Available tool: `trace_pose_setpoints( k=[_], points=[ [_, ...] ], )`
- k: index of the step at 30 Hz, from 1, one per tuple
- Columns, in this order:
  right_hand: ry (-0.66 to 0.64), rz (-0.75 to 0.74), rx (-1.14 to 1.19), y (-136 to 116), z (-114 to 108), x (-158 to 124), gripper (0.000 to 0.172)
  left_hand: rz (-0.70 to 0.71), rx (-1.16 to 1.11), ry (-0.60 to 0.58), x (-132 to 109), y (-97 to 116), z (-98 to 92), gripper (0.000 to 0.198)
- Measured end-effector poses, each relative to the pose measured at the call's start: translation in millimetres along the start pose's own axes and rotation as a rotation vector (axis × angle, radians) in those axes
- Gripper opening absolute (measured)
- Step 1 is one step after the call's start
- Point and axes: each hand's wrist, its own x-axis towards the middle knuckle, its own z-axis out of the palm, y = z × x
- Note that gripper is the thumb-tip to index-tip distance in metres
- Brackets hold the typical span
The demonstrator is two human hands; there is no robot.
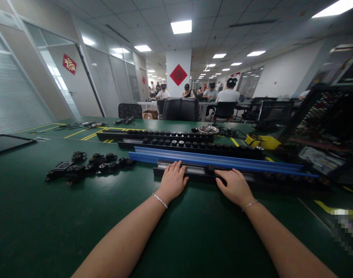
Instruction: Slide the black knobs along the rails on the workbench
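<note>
A long black rail [195,177] with a silvery inner channel lies across the green table in front of me. My left hand [173,180] rests over its left part, fingers stretched out across the channel and thumb on the near side. A small black part [210,170] sits in the channel between my hands. My right hand [235,186] lies on the rail just right of that part, index fingertip at its edge, thumb and fingers apart. More dark parts line the rail's right stretch, dim and blurred. Right behind runs a blue rail [213,157].
Loose black parts [98,164] lie in a cluster at the left. Beyond the blue rail are two more black rails [141,136] filled with parts. A metal dish [208,129], a yellow object [263,141] and dark equipment [332,127] stand farther off. People sit in the background.
</note>
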Motion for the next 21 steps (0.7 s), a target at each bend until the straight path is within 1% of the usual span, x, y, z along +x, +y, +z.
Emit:
trace_pose_setpoints(
  k=[9,21],
  points=[
    [-0.039,-0.023,-0.003,-6.5,-1.2,0.0,0.037,-0.010,0.003,-0.008,-0.1,0.9,-1.5,0.041],
    [-0.055,-0.041,-0.020,-7.9,1.2,0.4,0.040,-0.005,0.003,-0.003,0.3,0.6,-1.7,0.041]
  ],
)
